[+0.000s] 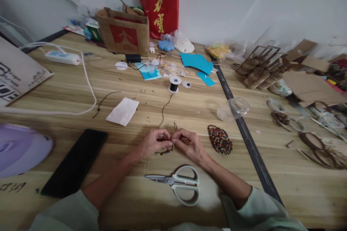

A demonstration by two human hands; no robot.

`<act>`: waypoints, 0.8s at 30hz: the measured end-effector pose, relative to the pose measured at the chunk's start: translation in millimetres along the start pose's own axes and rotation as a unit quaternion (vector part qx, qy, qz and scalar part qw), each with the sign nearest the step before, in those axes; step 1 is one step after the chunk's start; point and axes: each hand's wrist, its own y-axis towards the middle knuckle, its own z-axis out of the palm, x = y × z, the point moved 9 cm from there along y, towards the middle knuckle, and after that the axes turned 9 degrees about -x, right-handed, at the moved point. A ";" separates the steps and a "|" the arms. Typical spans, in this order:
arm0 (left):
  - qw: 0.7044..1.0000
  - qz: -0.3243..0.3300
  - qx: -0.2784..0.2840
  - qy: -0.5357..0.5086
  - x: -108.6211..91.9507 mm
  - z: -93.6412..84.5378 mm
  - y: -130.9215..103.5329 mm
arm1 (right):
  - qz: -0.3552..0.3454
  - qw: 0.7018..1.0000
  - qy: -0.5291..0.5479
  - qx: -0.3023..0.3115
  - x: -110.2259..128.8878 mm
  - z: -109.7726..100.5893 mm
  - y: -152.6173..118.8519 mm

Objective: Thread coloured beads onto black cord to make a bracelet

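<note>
Watching from afar, I start with the wooden table [300,191]: its smooth, flat top could let a dropped bead roll away. The phone [76,162] lies near the left forearm [111,174], where a careless shift of that arm might nudge it. Just below the hands rest the scissors [170,180], tips pointing left; a hand lowered without looking could catch the blades. I see the left hand [151,143] and right hand [192,146] close together, thumb and forefinger of each pinching at the end of a strand [164,152], fingertips meeting; exactly which bit each grips is too small for me to tell. The heap [220,140] of beads sits to the right of the right hand, so a wide sideways sweep could spread it. Beyond, the spool [174,85] stands upright, its cord [163,110] running down towards the left hand; a sharp tug might topple it. The beaded strand hangs at the fingertips, and if either pinch slips, I judge beads could slide off a loose end
</note>
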 end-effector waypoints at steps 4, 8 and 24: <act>1.000 0.010 0.001 0.012 -0.1 0.3 -0.6 | -0.016 1.000 -0.019 -0.010 3.2 -0.7 -1.2; 1.000 0.012 -0.004 0.018 -2.3 0.6 -1.8 | -0.017 0.999 -0.030 -0.015 4.1 -0.9 -2.3; 0.997 0.051 -0.036 0.038 -8.8 3.0 -2.8 | -0.086 0.990 -0.115 -0.016 21.0 -1.3 -6.1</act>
